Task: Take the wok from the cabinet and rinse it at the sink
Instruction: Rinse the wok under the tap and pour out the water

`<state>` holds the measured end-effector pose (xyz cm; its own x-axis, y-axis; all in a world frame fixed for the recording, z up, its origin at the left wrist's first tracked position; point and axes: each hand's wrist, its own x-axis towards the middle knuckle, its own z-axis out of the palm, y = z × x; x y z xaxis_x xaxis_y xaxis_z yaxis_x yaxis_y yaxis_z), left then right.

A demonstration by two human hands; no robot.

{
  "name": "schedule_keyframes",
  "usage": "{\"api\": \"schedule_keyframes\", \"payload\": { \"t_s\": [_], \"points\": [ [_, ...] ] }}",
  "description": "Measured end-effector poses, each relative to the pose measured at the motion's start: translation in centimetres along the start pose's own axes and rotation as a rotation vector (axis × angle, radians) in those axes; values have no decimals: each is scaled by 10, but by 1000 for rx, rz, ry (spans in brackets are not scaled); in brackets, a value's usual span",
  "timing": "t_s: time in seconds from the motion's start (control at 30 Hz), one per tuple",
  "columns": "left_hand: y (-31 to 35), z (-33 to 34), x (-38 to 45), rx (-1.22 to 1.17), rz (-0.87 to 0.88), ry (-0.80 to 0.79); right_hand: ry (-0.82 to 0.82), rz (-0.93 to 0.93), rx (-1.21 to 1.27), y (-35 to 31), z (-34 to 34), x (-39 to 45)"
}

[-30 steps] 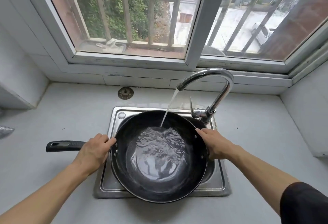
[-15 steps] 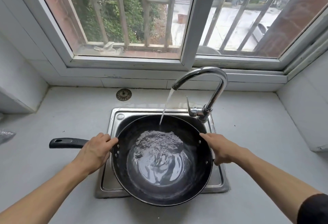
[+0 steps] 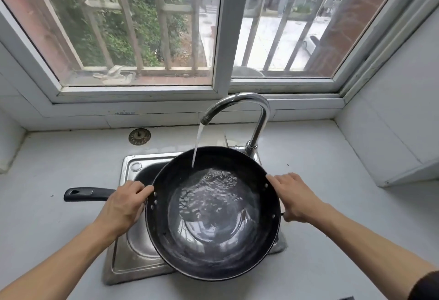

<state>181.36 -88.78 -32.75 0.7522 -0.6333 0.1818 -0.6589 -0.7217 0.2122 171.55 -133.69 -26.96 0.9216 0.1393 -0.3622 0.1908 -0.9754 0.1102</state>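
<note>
Wok sits higher and further right over the sink than a second ago: its far rim now comes up near the tap base and more bare steel shows at lower left of the basin. Water from the tap lands on the far inner wall instead of mid-bowl, and a rippled pool covers the bottom. Left hand grips the rim just beside the handle, fingers curled over the edge; the handle points to the left of the frame, over the desk. Right hand holds the opposite rim, fingers draped over it. Both grips unchanged, only the pan has shifted. My read: rinse is mid-way, pan filled enough; swirl and tip-out likely next, watch for spill over the near edge.
</note>
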Motion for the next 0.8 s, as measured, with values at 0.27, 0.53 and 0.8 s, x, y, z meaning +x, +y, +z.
{"api": "schedule_keyframes", "payload": {
  "t_s": [0.27, 0.53, 0.8],
  "points": [
    [2, 8, 9, 16, 20, 68, 6, 33, 52, 2, -13, -15],
    [1, 5, 11, 28, 30, 77, 11, 22, 8, -1, -21, -19],
    [-5, 0, 17, 56, 29, 66, -30, 33, -26, -3, -28, -13]
  ]
}}
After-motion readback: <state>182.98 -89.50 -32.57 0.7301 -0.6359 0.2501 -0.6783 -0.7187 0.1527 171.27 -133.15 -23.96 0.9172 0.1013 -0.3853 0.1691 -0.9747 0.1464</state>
